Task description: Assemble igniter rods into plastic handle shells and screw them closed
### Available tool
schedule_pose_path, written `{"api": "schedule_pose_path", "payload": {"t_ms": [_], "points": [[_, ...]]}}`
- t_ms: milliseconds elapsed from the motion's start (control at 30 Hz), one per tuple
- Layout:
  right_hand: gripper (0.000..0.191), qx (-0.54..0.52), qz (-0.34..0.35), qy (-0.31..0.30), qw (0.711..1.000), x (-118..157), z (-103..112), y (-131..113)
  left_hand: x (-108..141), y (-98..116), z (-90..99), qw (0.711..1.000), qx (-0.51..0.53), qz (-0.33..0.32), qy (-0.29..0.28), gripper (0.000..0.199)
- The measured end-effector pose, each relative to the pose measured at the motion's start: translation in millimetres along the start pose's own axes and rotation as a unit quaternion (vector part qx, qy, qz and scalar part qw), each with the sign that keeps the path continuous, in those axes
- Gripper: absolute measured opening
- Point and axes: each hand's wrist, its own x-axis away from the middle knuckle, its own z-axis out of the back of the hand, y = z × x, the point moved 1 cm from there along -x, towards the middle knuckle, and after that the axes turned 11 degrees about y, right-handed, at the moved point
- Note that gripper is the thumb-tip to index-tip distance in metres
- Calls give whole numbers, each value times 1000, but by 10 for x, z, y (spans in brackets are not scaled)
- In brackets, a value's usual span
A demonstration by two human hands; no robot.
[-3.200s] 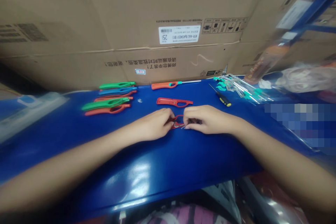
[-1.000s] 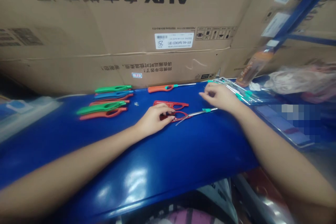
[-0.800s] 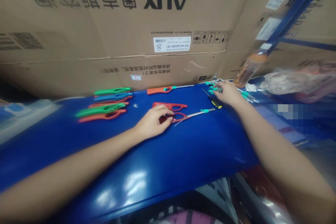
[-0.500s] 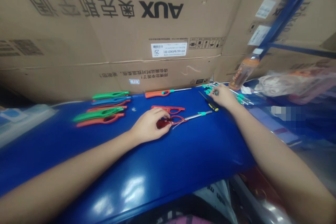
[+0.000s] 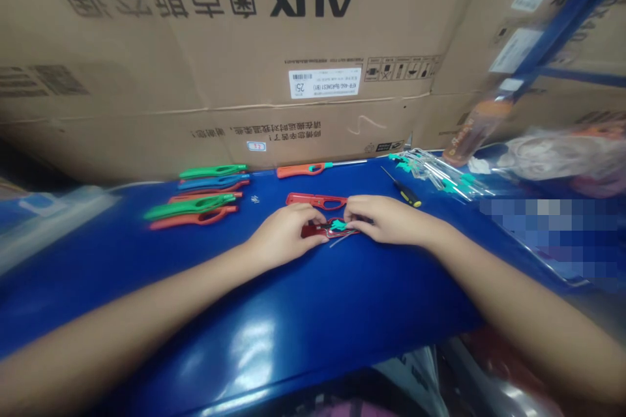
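Observation:
My left hand (image 5: 283, 234) is closed round the handle end of a red lighter shell half (image 5: 313, 230), which lies on the blue table. A small turquoise trigger piece (image 5: 338, 226) sits at the loop of that shell, at the fingertips of my right hand (image 5: 391, 218), which pinch it. Thin pale wire (image 5: 340, 239) sticks out below the loop. My right hand covers the metal tube end of the lighter. Just behind both hands lies a second red shell half (image 5: 313, 200).
Several green, blue and orange lighter handles (image 5: 210, 204) lie at the left. An orange lighter (image 5: 299, 171) lies at the back. Rightward are a screwdriver (image 5: 408, 194), metal tubes with turquoise pieces (image 5: 435, 172) and a drink bottle (image 5: 476, 127). A cardboard box (image 5: 220, 65) stands behind.
My right hand has moved left and towards me, from the turquoise pieces to the red shell. A turquoise piece now shows at the shell's loop. My left hand stays on the shell.

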Motion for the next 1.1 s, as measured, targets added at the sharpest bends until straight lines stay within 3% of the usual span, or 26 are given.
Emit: {"api": "schedule_pose_path", "payload": {"t_ms": [433, 900, 1100], "points": [[11, -1, 52, 7, 999, 9, -58, -33, -9, -4, -14, 999, 47, 19, -7, 19], [8, 5, 35, 4, 999, 7, -69, -64, -13, -45, -42, 998, 57, 26, -6, 18], [13, 24, 68, 18, 997, 8, -60, -103, -5, -50, -50, 998, 58, 16, -3, 17]]}}
